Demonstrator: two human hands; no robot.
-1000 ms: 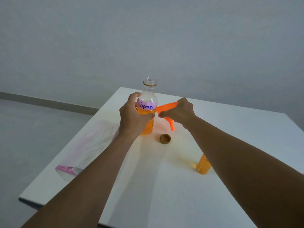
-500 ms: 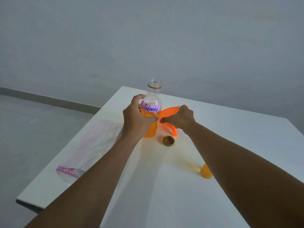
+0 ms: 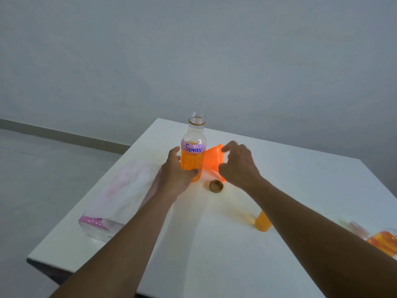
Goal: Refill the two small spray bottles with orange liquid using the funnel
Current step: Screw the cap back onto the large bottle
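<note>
A clear bottle [image 3: 194, 160] labelled "Spray", about half full of orange liquid and uncapped, stands upright at the table's far middle. My left hand [image 3: 175, 175] wraps round its lower part. The orange funnel [image 3: 212, 157] lies on the table just right of the bottle. Over it hovers my right hand [image 3: 238, 166], fingers spread and loosely bent, holding nothing. A small bottle of orange liquid [image 3: 262, 222] stands nearer me, half hidden by my right forearm. Another orange container [image 3: 383, 241] shows blurred at the right edge.
The bottle's brown cap [image 3: 216, 186] lies upside down in front of the funnel. A clear plastic bag with a pink strip [image 3: 120, 198] lies along the left side of the white table [image 3: 214, 244]. The table's left edge drops to the floor.
My right hand set the funnel down beside the bottle and let go, its fingers opening. My left hand slid lower on the bottle. The view moved closer.
</note>
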